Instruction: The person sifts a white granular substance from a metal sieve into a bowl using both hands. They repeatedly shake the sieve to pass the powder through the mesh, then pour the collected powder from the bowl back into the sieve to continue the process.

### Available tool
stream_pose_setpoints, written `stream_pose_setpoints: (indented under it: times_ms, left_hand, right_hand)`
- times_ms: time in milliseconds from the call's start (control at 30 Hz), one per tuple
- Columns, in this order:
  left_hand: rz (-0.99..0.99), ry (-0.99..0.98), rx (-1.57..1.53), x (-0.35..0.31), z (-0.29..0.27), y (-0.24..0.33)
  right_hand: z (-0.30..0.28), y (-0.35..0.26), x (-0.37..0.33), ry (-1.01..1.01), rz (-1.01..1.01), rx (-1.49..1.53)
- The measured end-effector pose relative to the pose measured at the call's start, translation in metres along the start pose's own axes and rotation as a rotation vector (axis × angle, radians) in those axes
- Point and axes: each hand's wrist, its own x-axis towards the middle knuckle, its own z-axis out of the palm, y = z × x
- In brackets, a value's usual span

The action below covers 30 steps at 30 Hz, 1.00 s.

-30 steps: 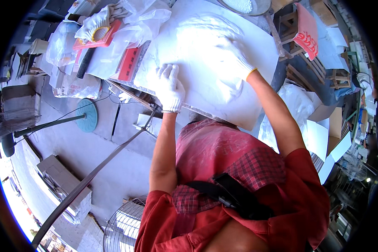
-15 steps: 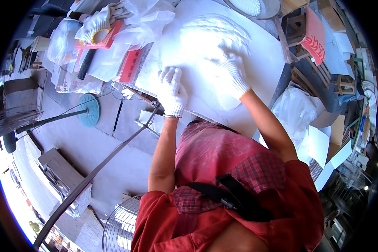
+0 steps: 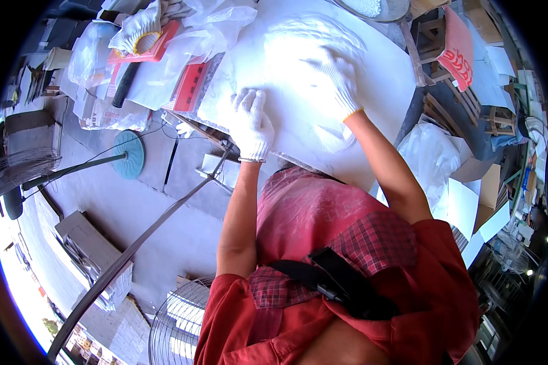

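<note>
Both my hands wear white knitted gloves and are on a pale marbled tabletop (image 3: 386, 97). My left hand (image 3: 251, 125) lies on the near left part of the top, fingers stretched forward and close together, with nothing seen in them. My right hand (image 3: 338, 88) is farther in and to the right, at the near side of a bright white, ridged mass (image 3: 316, 30) that looks like powder or thin sheeting. Strong glare washes out the right fingertips, so whether they hold anything is hidden. A thin translucent white piece (image 3: 335, 137) lies near my right wrist.
Clear plastic bags (image 3: 210, 30), a spare glove (image 3: 137, 33) and red boxes (image 3: 190, 87) crowd the far left. A round tray (image 3: 396, 9) of white grains stands at the far right. A plastic bag (image 3: 429, 155) and cartons (image 3: 487, 188) sit right; a wire fan (image 3: 176, 319) stands near left.
My right hand has slid slightly farther away across the white surface. My left hand has shifted a little forward and stays on the tabletop.
</note>
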Motion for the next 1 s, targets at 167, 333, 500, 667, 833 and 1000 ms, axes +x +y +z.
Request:
stream_pose_setpoints:
  times_ms: [167,333,500,667,833,1000]
  left_hand:
    - [0.021,0.01,-0.005,0.002,-0.003,-0.001]
    - [0.019,0.041,-0.007,-0.003,0.0,-0.002]
    - [0.035,0.054,0.009,0.003,0.0,-0.001]
    - [0.027,0.046,-0.038,0.005,-0.003,0.001]
    - [-0.01,0.047,-0.034,-0.008,0.004,-0.008]
    - [-0.017,0.025,-0.008,-0.003,0.004,-0.004]
  right_hand:
    - [-0.001,0.006,-0.013,-0.038,-0.05,0.164]
    - [-0.044,-0.043,-0.019,-0.199,0.029,-0.002]
    - [-0.017,-0.019,0.014,-0.043,0.106,0.199]
    - [-0.02,-0.004,0.004,-0.115,-0.171,0.144]
    - [-0.075,-0.08,-0.048,-0.32,-0.339,0.075]
    - [-0.059,-0.087,-0.049,-0.207,-0.2,0.003]
